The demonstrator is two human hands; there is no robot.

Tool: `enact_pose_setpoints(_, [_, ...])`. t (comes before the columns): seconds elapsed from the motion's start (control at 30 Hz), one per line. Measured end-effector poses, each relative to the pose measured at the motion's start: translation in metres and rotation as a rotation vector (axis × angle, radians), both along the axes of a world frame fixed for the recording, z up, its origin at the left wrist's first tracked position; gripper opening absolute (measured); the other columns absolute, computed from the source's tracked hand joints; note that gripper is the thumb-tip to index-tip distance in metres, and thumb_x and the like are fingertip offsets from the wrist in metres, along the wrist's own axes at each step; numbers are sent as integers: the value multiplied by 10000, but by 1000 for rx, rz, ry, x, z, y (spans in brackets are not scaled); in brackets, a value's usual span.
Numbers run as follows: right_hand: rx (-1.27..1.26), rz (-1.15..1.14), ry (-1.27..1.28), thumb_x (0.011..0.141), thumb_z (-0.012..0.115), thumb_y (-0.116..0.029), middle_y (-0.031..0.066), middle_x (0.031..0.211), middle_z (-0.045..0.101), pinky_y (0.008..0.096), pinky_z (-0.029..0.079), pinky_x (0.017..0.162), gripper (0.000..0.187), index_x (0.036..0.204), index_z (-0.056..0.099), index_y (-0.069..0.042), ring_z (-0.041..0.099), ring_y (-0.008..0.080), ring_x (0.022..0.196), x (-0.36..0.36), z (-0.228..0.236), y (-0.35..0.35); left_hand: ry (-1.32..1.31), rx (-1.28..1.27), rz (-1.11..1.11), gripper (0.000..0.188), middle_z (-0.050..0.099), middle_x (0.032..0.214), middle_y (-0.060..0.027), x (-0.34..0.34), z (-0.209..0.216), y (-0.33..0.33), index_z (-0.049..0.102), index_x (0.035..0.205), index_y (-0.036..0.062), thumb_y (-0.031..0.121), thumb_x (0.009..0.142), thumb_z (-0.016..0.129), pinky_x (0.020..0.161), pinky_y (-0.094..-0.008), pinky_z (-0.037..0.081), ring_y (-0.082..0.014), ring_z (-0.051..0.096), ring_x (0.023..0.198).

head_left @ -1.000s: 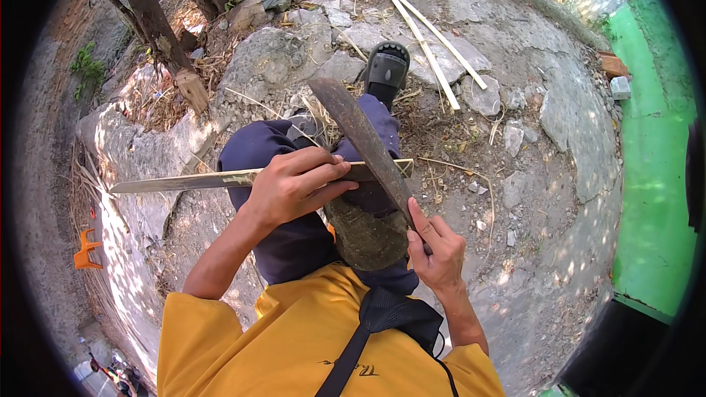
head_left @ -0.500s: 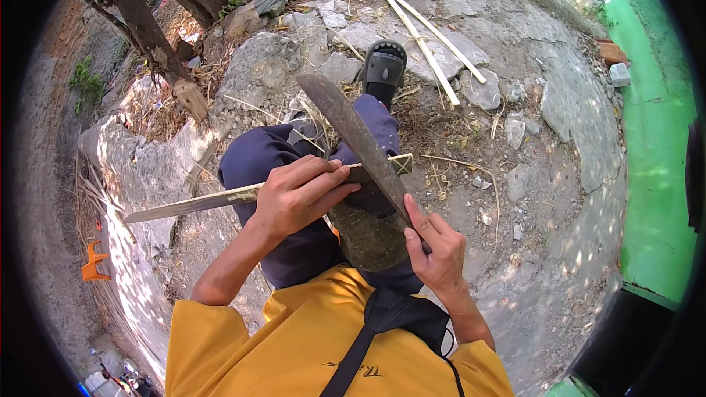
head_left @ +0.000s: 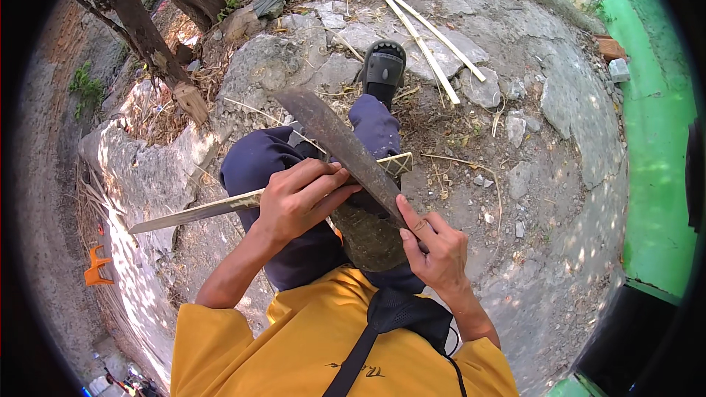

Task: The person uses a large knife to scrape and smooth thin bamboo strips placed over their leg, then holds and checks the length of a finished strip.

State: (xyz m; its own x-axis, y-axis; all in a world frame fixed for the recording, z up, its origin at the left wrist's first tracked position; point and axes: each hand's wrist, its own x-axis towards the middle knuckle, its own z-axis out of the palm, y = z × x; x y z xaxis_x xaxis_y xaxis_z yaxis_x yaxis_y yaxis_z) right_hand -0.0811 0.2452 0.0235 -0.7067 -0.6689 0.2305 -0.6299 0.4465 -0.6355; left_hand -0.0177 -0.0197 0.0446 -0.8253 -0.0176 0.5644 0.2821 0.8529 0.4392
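My left hand [head_left: 296, 197] is closed around a long flat strip [head_left: 197, 211], which looks like split bamboo. The strip lies slantwise across my lap, its left end reaching out past my knee. Its pale right end [head_left: 398, 164] shows crossed lines beyond the blade. My right hand [head_left: 435, 250] grips a machete [head_left: 334, 140] near its lower end, with the index finger stretched along the blade. The dark blade crosses over the strip just right of my left fingers, its broad tip pointing up and left. My right fist hides the handle.
Pale strips [head_left: 419, 37] lie on the broken concrete ahead of my sandalled foot [head_left: 384, 65]. Tree trunks [head_left: 147, 37] rise at the upper left. An orange chair [head_left: 97, 265] stands far left, and a green wall [head_left: 658, 140] borders the right. A dark block-like form [head_left: 368, 239] sits between my legs.
The machete's tip has swung left and slightly down, and more of the blade's flat face shows. Both hands keep their grips, with the strip nearly in place.
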Motion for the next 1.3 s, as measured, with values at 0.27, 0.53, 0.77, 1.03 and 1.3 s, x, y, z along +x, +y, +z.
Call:
enact_pose_setpoints(0.27, [-13,48,-69,928,728,-183,38,707,525,394,457,485,568,1481,646,-286,524,220,499,-7,1,8,-15,17,-5,294,733,883,-76,1,-1,-3,784,922,21,68,682,946,646,-312,608,-222,755,780])
enact_pose_setpoints(0.53, [2,123,-58,915,740,-200,26,699,513,381,436,455,576,1476,651,-295,501,205,476,-14,-5,24,-25,20,-48,229,738,910,-61,0,3,-5,768,943,35,92,753,883,648,-327,598,-226,743,799])
enact_pose_setpoints(0.77, [28,150,-60,903,747,-199,21,705,530,369,441,454,579,1465,659,-301,514,205,488,-27,4,27,-3,2,-43,256,746,914,-84,-1,-3,-4,793,906,16,41,676,903,647,-317,593,-222,751,775])
enact_pose_setpoints(1.03, [61,187,-150,914,742,-206,26,705,530,378,458,480,577,1474,648,-308,532,220,514,-37,20,28,100,-97,-83,227,728,891,-84,-3,-10,-7,757,903,7,78,736,893,631,-325,606,-238,749,772])
enact_pose_setpoints(1.3, [92,178,-173,942,721,-235,42,683,472,396,463,488,578,1503,616,-328,521,246,506,-39,22,23,176,-117,-82,248,679,803,-98,-8,-13,-7,758,839,13,38,655,922,567,-306,562,-230,723,706])
